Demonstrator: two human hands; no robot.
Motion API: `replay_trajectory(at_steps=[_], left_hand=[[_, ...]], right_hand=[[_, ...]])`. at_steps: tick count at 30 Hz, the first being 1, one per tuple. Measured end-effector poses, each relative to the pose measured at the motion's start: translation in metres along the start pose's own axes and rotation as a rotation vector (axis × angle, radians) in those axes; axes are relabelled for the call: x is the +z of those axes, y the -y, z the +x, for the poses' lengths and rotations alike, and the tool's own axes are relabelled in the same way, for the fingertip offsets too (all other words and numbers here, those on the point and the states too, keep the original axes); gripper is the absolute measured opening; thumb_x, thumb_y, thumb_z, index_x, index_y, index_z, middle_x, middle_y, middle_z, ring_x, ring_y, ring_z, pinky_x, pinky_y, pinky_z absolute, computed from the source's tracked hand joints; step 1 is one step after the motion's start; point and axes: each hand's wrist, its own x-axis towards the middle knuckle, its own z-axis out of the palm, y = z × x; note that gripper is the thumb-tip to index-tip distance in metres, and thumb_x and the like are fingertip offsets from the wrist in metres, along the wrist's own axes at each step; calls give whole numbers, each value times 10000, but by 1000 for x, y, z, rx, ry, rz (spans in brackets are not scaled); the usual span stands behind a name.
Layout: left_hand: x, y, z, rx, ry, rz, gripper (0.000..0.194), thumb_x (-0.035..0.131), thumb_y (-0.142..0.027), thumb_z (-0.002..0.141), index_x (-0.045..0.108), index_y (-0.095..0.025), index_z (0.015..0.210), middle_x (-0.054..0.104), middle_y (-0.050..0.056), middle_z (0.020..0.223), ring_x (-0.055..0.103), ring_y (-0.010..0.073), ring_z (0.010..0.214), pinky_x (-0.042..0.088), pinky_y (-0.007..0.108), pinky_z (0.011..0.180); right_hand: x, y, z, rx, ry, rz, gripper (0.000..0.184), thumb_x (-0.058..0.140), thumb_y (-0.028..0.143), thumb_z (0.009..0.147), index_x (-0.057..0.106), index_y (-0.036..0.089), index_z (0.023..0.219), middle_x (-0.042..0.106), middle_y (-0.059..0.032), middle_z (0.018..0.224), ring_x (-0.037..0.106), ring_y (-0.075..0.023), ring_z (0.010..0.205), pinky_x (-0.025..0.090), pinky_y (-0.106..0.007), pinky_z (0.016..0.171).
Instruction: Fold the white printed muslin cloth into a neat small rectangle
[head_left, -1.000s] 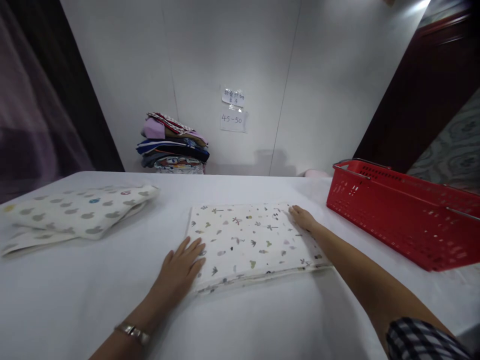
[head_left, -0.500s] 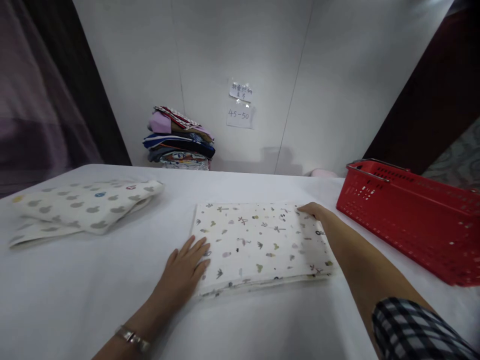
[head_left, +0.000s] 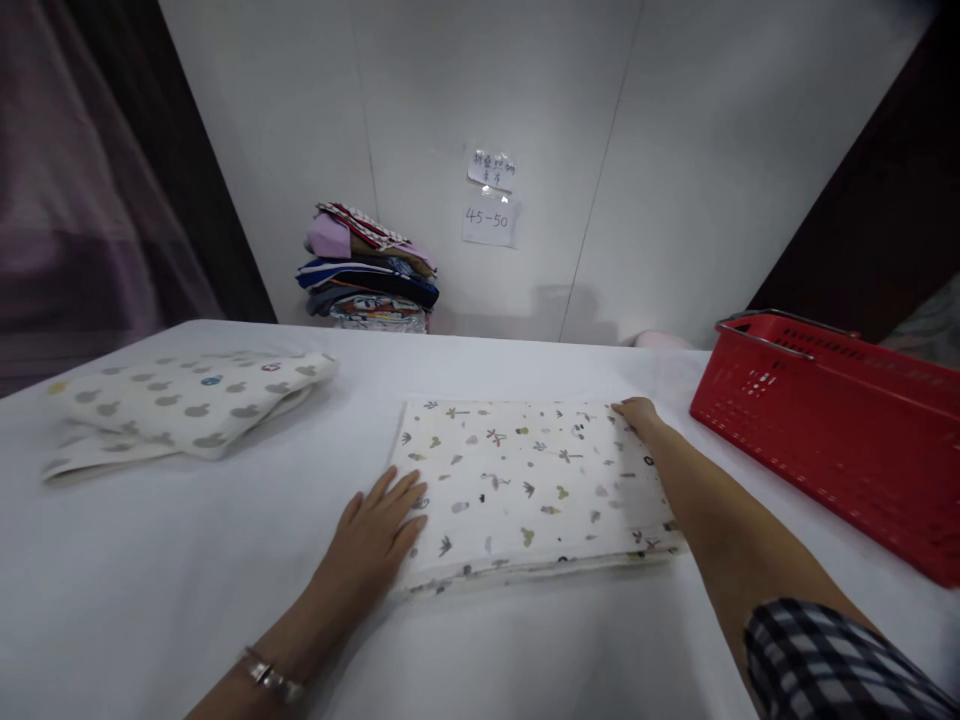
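A white cotton cloth, printed with small palm trees, flamingos and leaves, lies folded into a layered rectangle in front of me. My left hand rests flat at its left edge, fingers spread over the border. At the far right corner, my right hand has its fingers closed on the cloth's edge; the forearm covers part of the right side. Another white cloth, patterned with grey apple shapes, lies loosely folded on the left, apart from both hands.
A red plastic basket with metal handles stands at the right of the white table. Behind the table's far edge rises a stack of folded fabrics. Paper signs are fixed to the wall.
The whole view has shifted slightly, so things appear a little further right. Both hands keep their places on the printed cloth, which looks unchanged.
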Motion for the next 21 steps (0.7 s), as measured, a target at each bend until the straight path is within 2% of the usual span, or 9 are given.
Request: replay_trajectory(at_steps=[5,9,13,17,19,21], left_hand=[[-2,-2,0,-20,45,-4,476,268,-424,919,433,-295,1347,331,-14,1472,162,244,1399,216,519,1084],[-2,-2,0,-12,38,-23,466,281,-415,922,438,-287,1342,329,-12,1474,155,238,1401,206,519,1085],[-4,-4,-3,-8,11,-55,461,298,-402,922,450,-266,1335,351,11,1464,174,243,1395,211,519,1082],[-7,-7,-5,1,6,-77,463,288,-405,924,450,-265,1334,347,10,1467,164,247,1397,211,529,1081],[-8,-7,-5,4,9,-79,460,287,-406,924,451,-271,1331,341,1,1470,157,244,1399,210,528,1082],[-8,-8,-6,1,14,-76,458,289,-408,923,448,-277,1331,335,-5,1473,153,241,1400,203,528,1083]], right_hand=[[7,-2,2,-59,-72,-127,413,593,334,781,612,111,1128,642,-150,1103,607,-247,997,457,-279,807],[2,0,-6,-121,-82,-238,487,527,371,825,558,79,1214,619,-186,1140,591,-293,1027,462,-359,842],[-2,-6,-33,-289,-99,-339,539,462,379,865,467,79,1314,492,-203,1314,461,-326,1205,388,-432,968],[3,-24,-68,-537,-57,-399,481,427,360,886,485,130,1304,401,-131,1416,337,-250,1316,284,-365,1077],[7,-32,-81,-613,-5,-438,453,400,372,900,500,167,1290,406,-101,1420,325,-238,1327,287,-381,1079],[8,-35,-92,-621,31,-491,448,343,387,924,488,190,1299,400,-90,1427,316,-247,1332,306,-434,1061]])
